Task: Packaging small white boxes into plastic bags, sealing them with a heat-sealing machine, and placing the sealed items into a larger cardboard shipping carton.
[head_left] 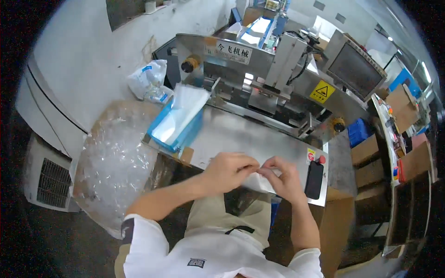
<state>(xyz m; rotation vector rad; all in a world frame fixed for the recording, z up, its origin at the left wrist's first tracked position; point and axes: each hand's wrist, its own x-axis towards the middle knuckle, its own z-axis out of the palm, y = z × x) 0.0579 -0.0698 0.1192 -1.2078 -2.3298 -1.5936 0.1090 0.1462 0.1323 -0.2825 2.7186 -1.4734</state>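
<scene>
Both my hands meet at the front edge of a steel worktop [232, 129], fingers pinched and fingertips almost touching. Between and just below them is a thin white bag or sheet [257, 182]; its exact kind is hard to make out. My left hand [231, 171] grips its upper edge from the left, and my right hand [282, 177] pinches it from the right. Left of them on the worktop stands a blue tray [160, 139] with a stack of white film or bags [185, 109] leaning out of it. A dark phone [314, 180] lies right of my right hand.
A steel machine [273, 69] with black knobs rises behind the worktop. A red button [321, 159] sits near the phone. Beside the worktop at left is a large clear plastic bag [118, 162]. At right are a monitor [357, 69] and shelves with cardboard boxes [364, 148].
</scene>
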